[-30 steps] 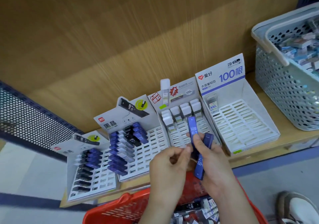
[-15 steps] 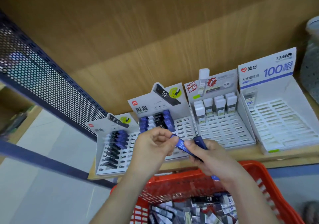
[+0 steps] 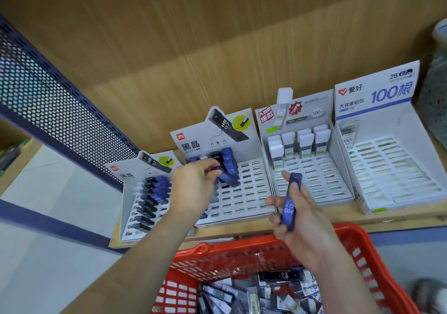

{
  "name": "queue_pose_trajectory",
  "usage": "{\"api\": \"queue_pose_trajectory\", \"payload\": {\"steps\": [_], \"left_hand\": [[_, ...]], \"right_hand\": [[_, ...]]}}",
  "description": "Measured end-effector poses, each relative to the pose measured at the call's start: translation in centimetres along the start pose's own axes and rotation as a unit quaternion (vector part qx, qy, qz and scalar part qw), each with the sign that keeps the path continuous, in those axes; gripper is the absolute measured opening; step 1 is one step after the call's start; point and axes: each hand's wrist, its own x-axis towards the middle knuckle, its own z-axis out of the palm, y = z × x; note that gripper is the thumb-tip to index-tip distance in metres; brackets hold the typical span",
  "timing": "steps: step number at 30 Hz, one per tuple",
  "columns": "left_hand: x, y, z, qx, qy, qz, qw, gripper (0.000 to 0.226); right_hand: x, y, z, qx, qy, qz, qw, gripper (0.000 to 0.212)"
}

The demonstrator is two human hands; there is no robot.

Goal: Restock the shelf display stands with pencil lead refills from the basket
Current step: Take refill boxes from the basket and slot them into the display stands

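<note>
Above the basket (image 3: 358, 246), right fingers (image 3: 274, 201) grip an "HB 0.7" refill (image 3: 290, 207); left fingers (image 3: 209, 166) pinch another refill (image 3: 228, 179).

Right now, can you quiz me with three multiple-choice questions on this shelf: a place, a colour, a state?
1. At which stand is the left hand? A) far-right stand B) second stand from the left C) leftmost stand
2. The basket below the hands is: A) red B) green C) yellow
3. The right hand is: A) open and empty B) gripping a blue refill case C) an empty fist
Answers: B, it reaches onto that stand; A, its rim is red; B, it is curled round the case.
</note>
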Motion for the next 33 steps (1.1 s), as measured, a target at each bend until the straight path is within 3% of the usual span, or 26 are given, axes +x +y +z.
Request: {"api": "queue_pose_trajectory", "payload": {"steps": [7, 14, 16, 20, 21, 23, 25, 30, 33], "left_hand": [[1.2, 0.7, 0.6, 0.076, 0.002, 0.128, 0.989, 0.015], [1.6, -1.1, 2.5, 0.123, 0.004, 0.182, 0.975, 0.013], [1.8, -0.9, 2.5, 0.119, 0.005, 0.161, 0.98, 0.017], [0.6, 0.6, 1.4, 0.066, 0.012, 0.076, 0.995, 0.024], [-0.3, 1.2, 0.9, 0.027, 0.009, 0.045, 0.999, 0.02], [-2.5, 2.3, -0.1, -0.143, -0.042, -0.058, 0.987, 0.02], [-4.7, 3.3, -0.6, -0.321, -0.111, -0.158, 0.927, 0.023], [-7.2, 3.5, 0.0, -0.401, -0.069, -0.183, 0.895, 0.011], [-7.0, 3.0, -0.5, -0.383, -0.026, -0.184, 0.905, 0.012]], "right_hand": [[0.2, 0.2, -0.4, 0.006, 0.015, 0.006, 1.0, 0.035], [0.2, 0.0, -0.6, -0.07, 0.047, -0.034, 0.996, 0.026], [0.3, 0.0, -0.5, -0.052, 0.065, -0.054, 0.995, 0.026], [0.1, 0.0, -0.1, -0.02, 0.023, -0.066, 0.997, 0.011], [0.1, 0.0, 0.0, -0.01, 0.016, -0.066, 0.998, 0.018], [0.0, 0.0, 0.3, -0.001, 0.014, -0.072, 0.997, 0.034], [-0.1, 0.0, 0.7, -0.002, 0.011, -0.083, 0.996, 0.036], [-0.5, 0.4, 1.3, -0.006, 0.003, -0.078, 0.997, 0.025], [-0.5, 0.6, 1.4, -0.052, 0.015, -0.078, 0.995, 0.014]]}}
